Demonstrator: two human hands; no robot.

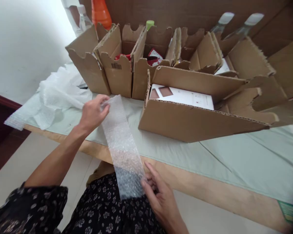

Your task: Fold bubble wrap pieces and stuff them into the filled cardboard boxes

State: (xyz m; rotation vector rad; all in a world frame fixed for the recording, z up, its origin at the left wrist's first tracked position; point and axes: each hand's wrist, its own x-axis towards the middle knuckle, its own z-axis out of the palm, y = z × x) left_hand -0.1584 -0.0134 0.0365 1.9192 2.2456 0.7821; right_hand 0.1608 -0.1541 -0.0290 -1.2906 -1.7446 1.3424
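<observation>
A long strip of clear bubble wrap slants across the table's front edge, its lower end hanging over my lap. My left hand pinches the strip's upper left corner between thumb and fingers. Beside the lower right edge, my right hand has its thumb and index finger apart. The thumb tip touches or nearly touches the wrap, while the other fingers curl inward, partly hidden.
A cardboard box with a white box inside stands right of the strip. Several cardboard holders line the back, one with a red and white packet. Crumpled bubble wrap lies left. An orange bottle and other bottles stand behind.
</observation>
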